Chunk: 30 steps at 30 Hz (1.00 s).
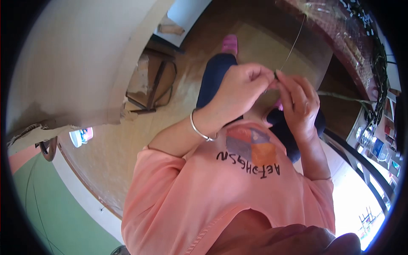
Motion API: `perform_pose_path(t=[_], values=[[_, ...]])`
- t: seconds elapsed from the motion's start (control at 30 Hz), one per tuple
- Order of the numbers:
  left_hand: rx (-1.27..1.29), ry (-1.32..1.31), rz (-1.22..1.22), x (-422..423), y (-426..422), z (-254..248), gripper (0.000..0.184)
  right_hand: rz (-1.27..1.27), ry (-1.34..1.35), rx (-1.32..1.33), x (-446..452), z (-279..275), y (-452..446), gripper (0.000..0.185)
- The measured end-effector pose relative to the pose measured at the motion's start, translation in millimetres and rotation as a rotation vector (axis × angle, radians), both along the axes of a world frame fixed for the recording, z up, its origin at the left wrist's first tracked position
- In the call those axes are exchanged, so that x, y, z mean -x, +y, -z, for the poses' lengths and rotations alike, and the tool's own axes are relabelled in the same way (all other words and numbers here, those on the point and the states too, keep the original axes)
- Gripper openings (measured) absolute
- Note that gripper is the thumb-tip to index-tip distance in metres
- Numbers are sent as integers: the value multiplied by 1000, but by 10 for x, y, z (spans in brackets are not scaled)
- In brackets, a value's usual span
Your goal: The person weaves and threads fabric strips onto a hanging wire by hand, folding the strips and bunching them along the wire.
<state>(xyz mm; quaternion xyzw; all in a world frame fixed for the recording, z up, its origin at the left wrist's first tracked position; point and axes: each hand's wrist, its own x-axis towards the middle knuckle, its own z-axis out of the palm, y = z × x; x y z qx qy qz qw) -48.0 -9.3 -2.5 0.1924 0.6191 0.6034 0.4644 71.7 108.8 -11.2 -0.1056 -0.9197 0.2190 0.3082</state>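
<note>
My left hand (244,85), with a silver bangle on its wrist, is closed, its thumb and fingertips pinched together in front of my chest. My right hand (301,102) meets it fingertip to fingertip, also closed. A small dark green piece (275,75) shows between the two sets of fingertips; its kind is too small to tell. From there a thin pale strand (293,46) runs up, taut, towards the table at the upper right. How the strand joins the green piece is hidden by my fingers.
A table with a reddish patterned cover (340,46) stands at the upper right, a dark green leafy bundle (379,72) hanging along its edge. A wooden stool (155,83) and a white-and-pink tub (80,137) are on the left. Shelves with containers (378,148) stand at the right.
</note>
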Motion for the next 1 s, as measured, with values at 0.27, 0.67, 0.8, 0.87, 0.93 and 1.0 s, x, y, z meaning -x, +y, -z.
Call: perform_pose_path(t=[0.27,0.67,0.8,0.87,0.93,1.0], values=[[-63,568,141,210,232,-103,15,50,5,162,83,-15,250,19],[-193,1256,-283,1717,2066,563,16,178,-85,895,-94,193,388,10],[-50,1328,-189,1918,2362,590,13,190,-46,1014,-123,257,454,8],[1,1351,-153,1941,2423,621,12,196,-33,1058,-124,294,481,8],[8,1412,-130,1942,2441,630,10,184,-55,1018,-130,330,496,8],[18,1475,-112,1952,2445,627,8,166,-79,977,-127,359,509,8]])
